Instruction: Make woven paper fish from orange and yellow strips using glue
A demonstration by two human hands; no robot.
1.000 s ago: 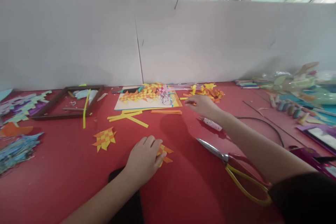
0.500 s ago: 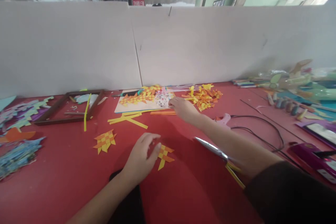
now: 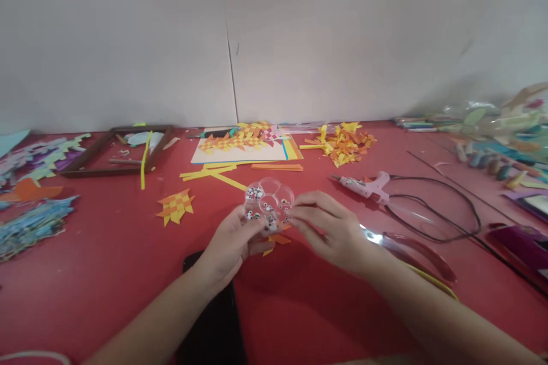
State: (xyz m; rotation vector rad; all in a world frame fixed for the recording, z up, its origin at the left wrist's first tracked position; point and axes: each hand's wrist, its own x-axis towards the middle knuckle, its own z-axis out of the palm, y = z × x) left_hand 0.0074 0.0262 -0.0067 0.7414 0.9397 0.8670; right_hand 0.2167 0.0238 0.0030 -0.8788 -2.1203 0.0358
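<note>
A clear flower-shaped case (image 3: 269, 201) sits in the left hand's (image 3: 229, 241) grip, thumb over its near-left rim, well in from the far edge of the red surface (image 3: 107, 291). Round, it shows no long axis. The right hand (image 3: 336, 234) meets its right rim, fingertips bunched; whether they pinch anything, I cannot tell. An orange-yellow paper piece (image 3: 280, 239) shows below.

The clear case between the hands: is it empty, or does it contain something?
Not empty: small black-and-white pieces are visible in several compartments of the clear case.
</note>
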